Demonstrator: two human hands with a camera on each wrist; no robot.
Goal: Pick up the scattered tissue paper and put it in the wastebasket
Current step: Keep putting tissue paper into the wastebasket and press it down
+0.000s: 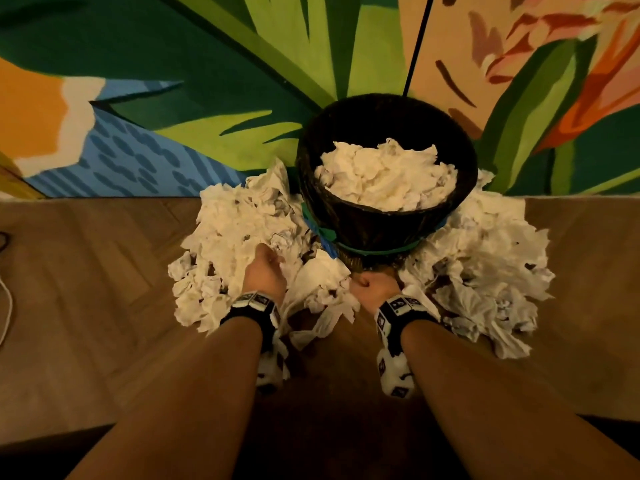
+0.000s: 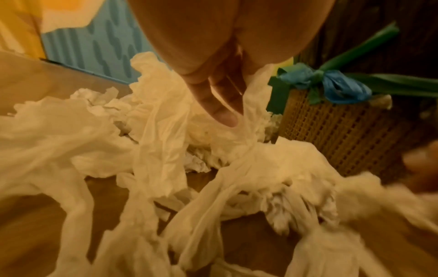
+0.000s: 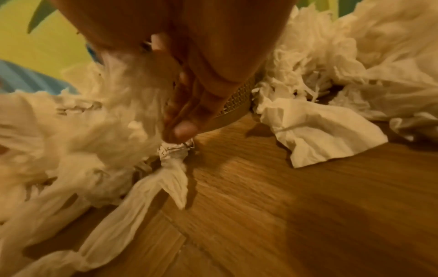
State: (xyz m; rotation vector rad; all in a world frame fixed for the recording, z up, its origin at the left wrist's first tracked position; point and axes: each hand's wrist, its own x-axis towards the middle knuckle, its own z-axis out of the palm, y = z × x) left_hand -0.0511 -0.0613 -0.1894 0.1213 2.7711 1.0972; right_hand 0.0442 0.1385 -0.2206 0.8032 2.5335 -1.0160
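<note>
Head view: wastebasket [image 1: 388, 216] against painted wall [image 1: 173, 81], partly filled with tissue; more tissue paper [image 1: 235, 230] heaped on wooden floor [image 1: 86, 271] around its base, left hand [image 1: 265, 271] and right hand [image 1: 375, 285] both down in it. Left wrist view alone shows fingers [image 2: 225, 114] pinching a stretched tissue strand. Right wrist view alone shows fingertips [image 3: 182, 129] pinched on a crumpled wad [image 3: 175, 150].

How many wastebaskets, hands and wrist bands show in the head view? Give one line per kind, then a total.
Wastebasket: 1
Hands: 2, left hand and right hand
Wrist bands: 2
Total: 5
Tissue paper: left out, too many crumpled pieces to count.
</note>
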